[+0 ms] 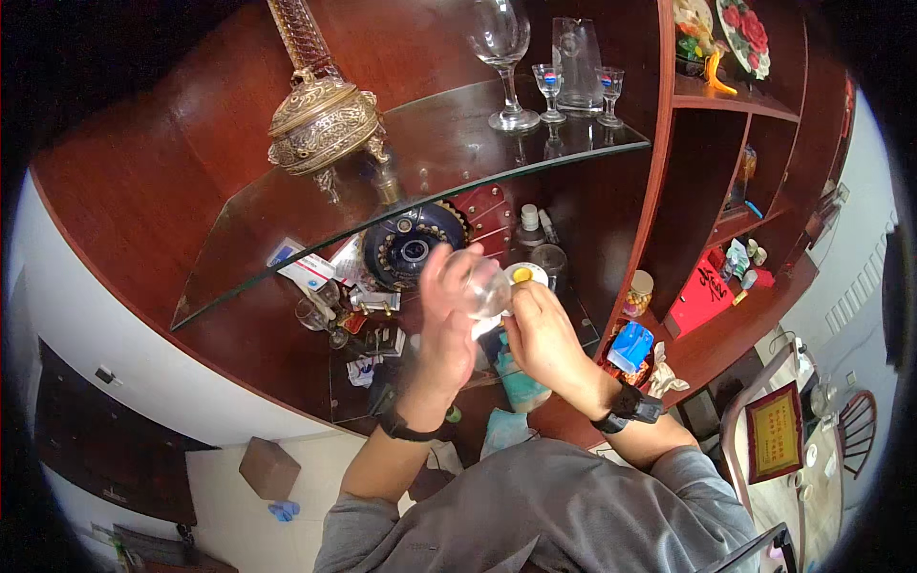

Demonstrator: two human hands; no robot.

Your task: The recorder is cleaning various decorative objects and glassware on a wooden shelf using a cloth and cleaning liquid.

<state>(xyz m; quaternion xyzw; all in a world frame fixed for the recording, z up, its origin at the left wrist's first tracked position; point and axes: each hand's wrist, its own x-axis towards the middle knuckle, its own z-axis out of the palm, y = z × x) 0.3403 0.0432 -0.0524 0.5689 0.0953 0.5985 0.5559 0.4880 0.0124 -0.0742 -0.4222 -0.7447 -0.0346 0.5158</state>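
A clear round glass vessel (488,288) is held up in front of the cabinet, between my two hands. My right hand (548,333) pinches it at its right edge, with the fingers bent. Blurred by motion, my left hand (445,322) is up against the glass's left side, fingers partly behind it; whether it grips the glass is unclear. Something white (487,327), perhaps a tissue, shows below the glass. Just behind my right hand is a white dish with a yellow centre (523,274). A dark blue ornate round object (414,245) sits behind my left hand.
Above my hands runs a glass shelf edge (430,198). It carries an ornate metal vessel (326,125), a large stemmed glass (509,86), two small glasses and a glass carafe (577,68). Boxes and packets (304,268) lie to the left. A lidded jar (637,294) stands right.
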